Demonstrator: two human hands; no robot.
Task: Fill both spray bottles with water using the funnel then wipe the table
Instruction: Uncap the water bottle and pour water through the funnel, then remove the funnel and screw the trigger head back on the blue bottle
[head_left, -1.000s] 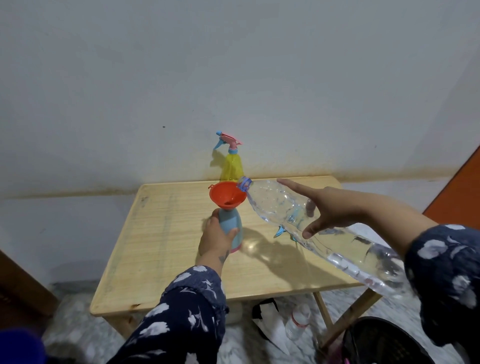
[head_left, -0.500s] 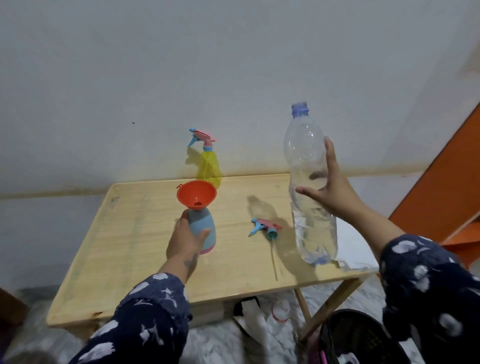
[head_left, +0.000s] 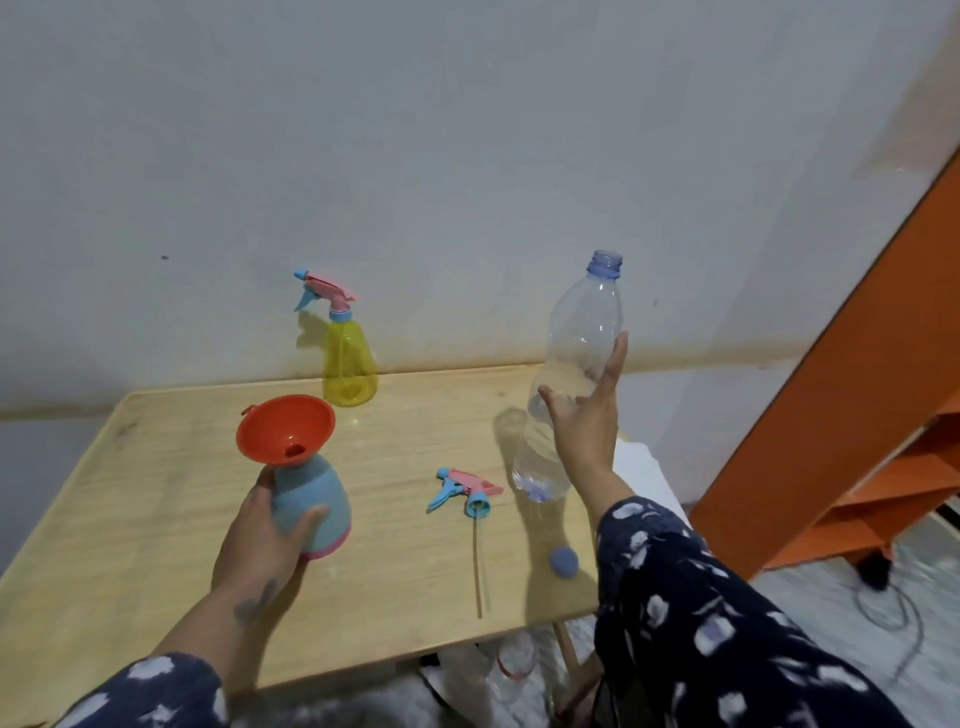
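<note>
Left hand (head_left: 270, 535) grips the blue bottle (head_left: 311, 506), fingers curled round its body; the bottle, now lifted and tilted, carries the funnel (head_left: 285, 428) in its neck; a second ago it stood upright under the pour. Yellow bottle (head_left: 349, 366) stands capped at the back of the table (head_left: 156, 519); a loose spray head (head_left: 465, 491) lies flat mid-table, a cap (head_left: 563, 561) near the front edge. Water bottle (head_left: 571, 384) is now upright at the right; right hand (head_left: 584, 421) rests against it, fingers nearly straight, thumb spread. Judgement: pouring has stopped; blue bottle probably filled; funnel removal and refitting the head come next; wiping remains.
</note>
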